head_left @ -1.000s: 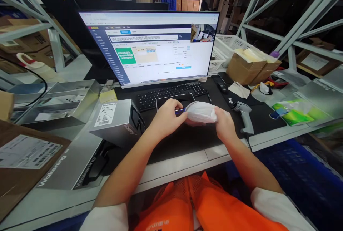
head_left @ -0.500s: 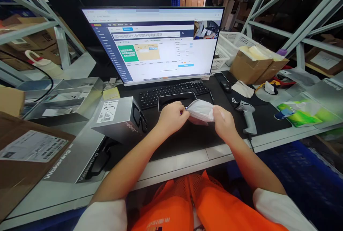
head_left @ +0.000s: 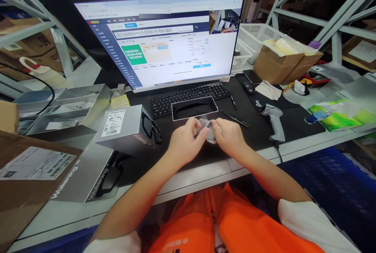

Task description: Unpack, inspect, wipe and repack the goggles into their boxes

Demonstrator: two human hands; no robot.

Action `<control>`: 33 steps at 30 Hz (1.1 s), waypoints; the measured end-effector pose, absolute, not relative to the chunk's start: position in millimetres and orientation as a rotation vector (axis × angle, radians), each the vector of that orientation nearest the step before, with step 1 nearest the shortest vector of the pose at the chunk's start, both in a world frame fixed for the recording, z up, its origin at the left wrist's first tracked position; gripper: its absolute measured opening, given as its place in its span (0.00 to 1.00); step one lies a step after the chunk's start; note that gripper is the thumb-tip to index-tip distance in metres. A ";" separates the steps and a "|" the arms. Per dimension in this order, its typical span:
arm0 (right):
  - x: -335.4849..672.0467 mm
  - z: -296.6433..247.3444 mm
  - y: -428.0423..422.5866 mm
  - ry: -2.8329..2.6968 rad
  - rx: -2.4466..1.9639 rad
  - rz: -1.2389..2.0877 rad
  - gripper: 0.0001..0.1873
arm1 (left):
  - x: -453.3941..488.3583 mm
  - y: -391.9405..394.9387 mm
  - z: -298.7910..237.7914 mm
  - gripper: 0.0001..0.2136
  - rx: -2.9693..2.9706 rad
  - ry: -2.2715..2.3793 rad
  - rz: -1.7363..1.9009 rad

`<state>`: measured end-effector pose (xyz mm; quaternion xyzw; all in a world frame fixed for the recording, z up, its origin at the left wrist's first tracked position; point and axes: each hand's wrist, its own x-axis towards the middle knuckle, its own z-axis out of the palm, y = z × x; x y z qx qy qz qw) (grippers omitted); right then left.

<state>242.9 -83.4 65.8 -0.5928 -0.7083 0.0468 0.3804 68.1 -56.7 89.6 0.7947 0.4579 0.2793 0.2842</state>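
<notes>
A thin, translucent whitish plastic bag (head_left: 210, 136) is bunched up between my hands, just above the black desk mat. My left hand (head_left: 185, 141) pinches its left side with thumb and fingers. My right hand (head_left: 230, 135) grips the other side, very close to the left. Anything inside the bag cannot be made out. Just beyond my hands lies a dark flat rectangular item with a white border (head_left: 194, 109). A slim dark tool (head_left: 235, 119) lies on the mat beyond my right hand.
Behind stand a keyboard (head_left: 188, 97) and a lit monitor (head_left: 164, 49). Grey Wakening boxes (head_left: 122, 127) and a brown carton (head_left: 35, 190) crowd the left. On the right are a barcode scanner (head_left: 275, 123), a mouse (head_left: 246, 85) and a cardboard box (head_left: 276, 63).
My hands have come together and lower, and the bag stretched between them is now crumpled. The slim dark tool on the mat has come into sight. The view has shifted slightly.
</notes>
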 end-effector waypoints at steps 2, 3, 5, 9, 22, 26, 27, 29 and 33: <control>237.2 65.9 -81.3 -1.816 -1.492 0.243 0.21 | 58.2 -51.3 82.4 0.14 2.017 1.259 0.628; 234.0 65.2 -79.5 -1.801 -1.469 0.382 0.21 | 54.8 -48.7 78.5 0.16 1.955 1.237 0.597; 228.1 63.8 -75.1 -1.716 -1.370 0.743 0.23 | 50.0 -44.5 71.1 0.18 1.821 1.165 0.596; 221.0 66.8 -68.9 -1.448 -1.114 1.233 0.20 | 45.7 -42.1 62.7 0.16 1.700 1.062 0.582; 241.6 57.3 -74.9 -1.902 -1.254 0.803 0.16 | 31.9 -23.8 68.1 0.13 1.788 1.155 0.725; 239.9 58.3 -72.9 -1.963 -1.248 0.857 0.12 | 30.8 -28.1 67.5 0.10 1.618 1.121 0.633; 240.6 61.5 -73.0 -1.911 -1.253 0.895 0.12 | 29.9 -31.1 66.9 0.10 1.600 1.094 0.591; 242.7 69.2 -74.4 -1.760 -1.225 1.043 0.12 | 28.3 -37.1 65.8 0.11 1.599 1.050 0.507; 244.2 83.1 -84.4 -1.530 -1.042 1.410 0.13 | 29.3 -40.3 66.3 0.03 1.781 1.243 0.571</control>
